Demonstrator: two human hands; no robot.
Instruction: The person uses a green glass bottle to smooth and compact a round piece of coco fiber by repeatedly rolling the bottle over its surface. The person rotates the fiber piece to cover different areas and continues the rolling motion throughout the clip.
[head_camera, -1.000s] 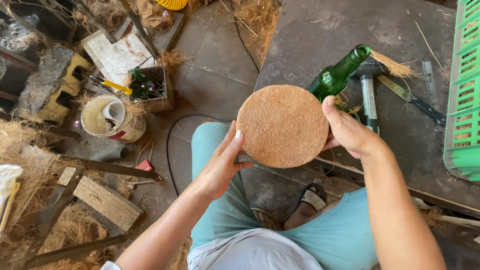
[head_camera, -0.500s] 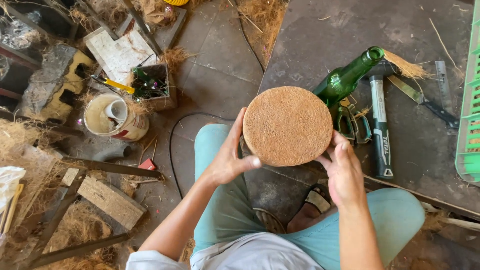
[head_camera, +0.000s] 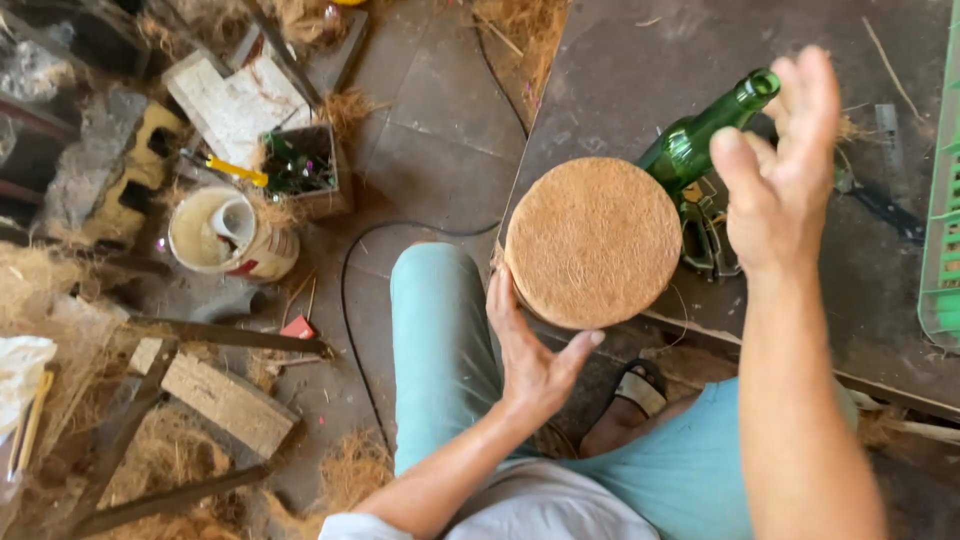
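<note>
A round brown coir disc (head_camera: 594, 241) sits in front of me at the edge of a dark board (head_camera: 640, 70). My left hand (head_camera: 532, 350) holds the disc from below, thumb at its lower rim and fingers along its left edge. My right hand (head_camera: 780, 170) is lifted off the disc, open, fingers spread, above and to the right of it. A green glass bottle (head_camera: 700, 135) lies on the board just behind the disc, partly hidden by my right hand. Metal tools (head_camera: 708, 235) lie beside the bottle.
A green plastic crate (head_camera: 943, 200) stands at the right edge. On the floor to the left are a white bucket (head_camera: 225, 235), a small box of green glass bits (head_camera: 298, 165), wooden blocks (head_camera: 228, 402), a black cable (head_camera: 350, 300) and loose coir fibre (head_camera: 50, 290).
My right hand has let go of the disc's right edge and risen up beside the bottle. My left hand has slid from the disc's left side to underneath it.
</note>
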